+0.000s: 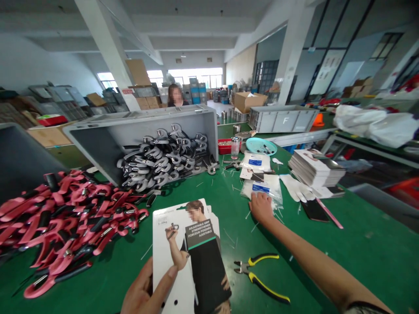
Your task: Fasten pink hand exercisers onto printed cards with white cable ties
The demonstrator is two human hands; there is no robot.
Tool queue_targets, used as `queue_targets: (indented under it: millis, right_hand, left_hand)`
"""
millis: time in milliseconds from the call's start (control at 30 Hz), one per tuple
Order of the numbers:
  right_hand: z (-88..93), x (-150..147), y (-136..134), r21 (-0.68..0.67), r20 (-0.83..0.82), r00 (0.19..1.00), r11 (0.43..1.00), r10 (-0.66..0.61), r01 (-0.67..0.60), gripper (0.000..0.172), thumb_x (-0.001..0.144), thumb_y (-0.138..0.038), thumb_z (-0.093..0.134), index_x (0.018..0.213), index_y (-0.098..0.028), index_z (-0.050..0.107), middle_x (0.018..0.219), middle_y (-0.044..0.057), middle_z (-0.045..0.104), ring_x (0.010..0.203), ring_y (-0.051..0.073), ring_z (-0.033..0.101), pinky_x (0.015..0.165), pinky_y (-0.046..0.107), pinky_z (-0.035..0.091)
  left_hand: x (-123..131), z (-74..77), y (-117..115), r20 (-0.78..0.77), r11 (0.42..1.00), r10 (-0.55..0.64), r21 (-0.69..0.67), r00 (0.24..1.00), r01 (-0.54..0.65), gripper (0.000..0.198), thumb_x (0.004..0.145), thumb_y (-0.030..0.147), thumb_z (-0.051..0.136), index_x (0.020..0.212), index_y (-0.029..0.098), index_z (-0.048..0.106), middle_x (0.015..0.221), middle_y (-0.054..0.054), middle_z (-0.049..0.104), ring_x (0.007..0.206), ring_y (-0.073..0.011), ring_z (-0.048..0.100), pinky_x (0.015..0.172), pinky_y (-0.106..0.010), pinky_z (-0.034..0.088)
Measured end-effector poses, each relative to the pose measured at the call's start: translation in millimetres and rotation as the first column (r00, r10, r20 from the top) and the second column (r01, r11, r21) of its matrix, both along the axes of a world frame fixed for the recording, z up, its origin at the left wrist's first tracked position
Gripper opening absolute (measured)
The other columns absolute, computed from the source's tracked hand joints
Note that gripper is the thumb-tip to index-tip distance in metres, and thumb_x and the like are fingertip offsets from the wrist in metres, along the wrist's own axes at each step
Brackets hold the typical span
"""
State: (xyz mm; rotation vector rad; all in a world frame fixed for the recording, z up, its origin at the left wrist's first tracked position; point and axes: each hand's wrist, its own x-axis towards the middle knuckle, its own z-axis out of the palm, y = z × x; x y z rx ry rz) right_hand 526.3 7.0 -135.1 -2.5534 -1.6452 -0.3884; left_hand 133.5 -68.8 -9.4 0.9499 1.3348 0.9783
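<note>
While the left hand (140, 290) is pinching the lower edge of a printed backing card (191, 257) between thumb and fingers, the card is standing tilted above the green table (356, 257), with its "Adjustable Grip Strengthener" face turned toward the camera. The right hand (261, 208) is resting on the table with its fingers curled inward, just beside a clear plastic bag (262, 187); whether it is gripping anything cannot be determined. Yellow-and-black diagonal cutters (258, 277) are lying on the table between the two hands, near the card. To the left, a heap of pink hand grippers (65, 222) is lying on the table. Beyond it, grey hand grippers (163, 159) are filling a tipped grey plastic crate (144, 126). To the right, a stack of printed cards (316, 168), a white cotton glove (296, 187) and a black smartphone (314, 210) are lying on the table. A co-worker (175, 97) is positioned beyond the crate.
</note>
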Motion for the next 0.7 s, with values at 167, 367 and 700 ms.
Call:
queue_targets:
  millis: [167,367,700]
  right_hand:
    - [-9.1,-15.1,-29.2,0.047,-0.021,0.999,0.998,0.046,-0.045,0.042,0.098,-0.034,0.046,0.135,-0.016,0.051,0.134,0.022,0.053,0.116,0.039,0.047,0.093,0.052,0.036]
    - [-21.9,-17.6,-48.6,0.070,-0.069,0.987,0.987,0.148,-0.143,0.044,0.100,-0.019,0.034,0.142,-0.014,0.045,0.140,0.019,0.051,0.120,0.033,0.048,0.096,0.047,0.041]
    - [-23.4,-36.9,-85.6,0.004,-0.166,0.848,0.860,0.504,-0.510,0.050,0.100,-0.012,0.031,0.149,-0.018,0.039,0.149,0.015,0.047,0.131,0.026,0.045,0.106,0.043,0.039]
  left_hand:
    - [5.9,3.1,-3.5,-0.045,0.996,0.059,0.062,0.997,-0.056,0.072,0.064,0.050,0.083,0.128,0.023,0.064,0.114,-0.007,0.075,0.103,-0.0320,0.070,0.071,-0.029,0.061]
    - [0.1,-0.6,0.8,-0.043,1.000,0.024,0.021,0.999,-0.023,0.078,0.061,0.051,0.085,0.128,0.018,0.064,0.108,-0.010,0.076,0.095,-0.0327,0.072,0.063,-0.029,0.060]
    - [-3.6,1.0,-0.3,-0.073,0.994,-0.053,0.089,0.996,0.059,0.078,0.066,0.052,0.082,0.131,0.015,0.060,0.118,-0.012,0.073,0.099,-0.0333,0.070,0.062,-0.028,0.058]
